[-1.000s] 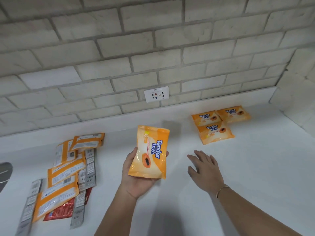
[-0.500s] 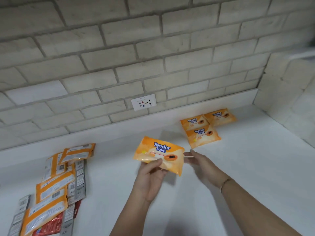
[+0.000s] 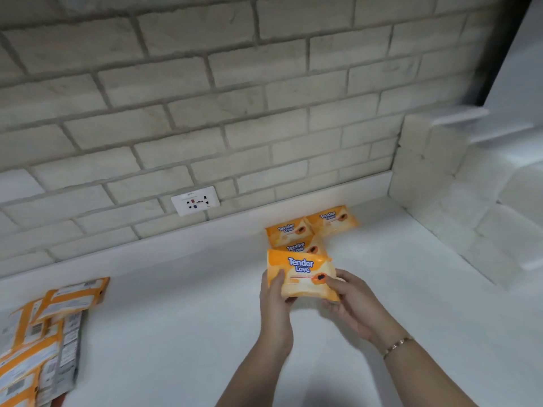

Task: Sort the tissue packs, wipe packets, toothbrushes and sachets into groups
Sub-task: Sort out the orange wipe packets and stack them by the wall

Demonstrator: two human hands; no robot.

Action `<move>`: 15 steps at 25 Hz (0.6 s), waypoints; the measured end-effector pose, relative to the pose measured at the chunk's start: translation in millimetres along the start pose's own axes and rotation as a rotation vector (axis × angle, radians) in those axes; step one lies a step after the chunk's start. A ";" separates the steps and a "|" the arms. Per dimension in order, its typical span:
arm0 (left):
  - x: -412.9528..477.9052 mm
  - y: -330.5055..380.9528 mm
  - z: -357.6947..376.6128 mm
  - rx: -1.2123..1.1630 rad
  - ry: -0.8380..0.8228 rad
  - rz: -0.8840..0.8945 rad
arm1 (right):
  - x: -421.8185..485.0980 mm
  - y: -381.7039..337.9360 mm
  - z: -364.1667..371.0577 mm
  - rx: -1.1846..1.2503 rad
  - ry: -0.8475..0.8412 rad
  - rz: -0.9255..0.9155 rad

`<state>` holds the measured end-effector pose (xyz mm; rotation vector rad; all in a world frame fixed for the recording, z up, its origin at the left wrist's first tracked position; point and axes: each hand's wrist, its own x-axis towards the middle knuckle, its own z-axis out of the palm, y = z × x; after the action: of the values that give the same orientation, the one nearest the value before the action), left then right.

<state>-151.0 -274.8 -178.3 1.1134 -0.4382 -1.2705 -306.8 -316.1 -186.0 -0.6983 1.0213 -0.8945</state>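
I hold an orange "Tender Love" wipe packet flat between both hands above the white counter. My left hand grips its left edge with the thumb on top. My right hand pinches its right edge. Just behind it lies a group of three matching orange wipe packets by the back wall; the held packet partly covers the nearest one. At the far left lies a pile of orange packs and grey sachets, cut off by the frame edge.
A brick wall runs along the back with a white power socket low on it. A brick side wall closes the counter on the right. A bracelet sits on my right wrist.
The packet went from upright in my left hand to flat, and moved right toward the three packets. My right hand came off the counter and took its right edge. The view panned right.
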 end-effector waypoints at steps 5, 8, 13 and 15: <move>23.1 -38.1 54.3 0.479 0.075 -0.049 | 26.7 -29.4 -76.8 -0.308 0.359 -0.167; 42.9 -58.0 82.2 0.620 0.064 -0.019 | 52.6 -43.1 -105.2 -0.423 0.386 -0.220; 64.4 -80.8 106.9 0.784 0.084 0.092 | 78.4 -48.5 -144.6 -0.943 0.526 -0.359; 70.9 -88.5 93.3 1.051 0.158 0.282 | 78.6 -34.7 -149.2 -1.197 0.424 -0.502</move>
<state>-250.1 -368.7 -232.2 1.9126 -1.1663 -0.6510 -435.7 -413.8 -245.1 -1.8794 1.8187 -0.8045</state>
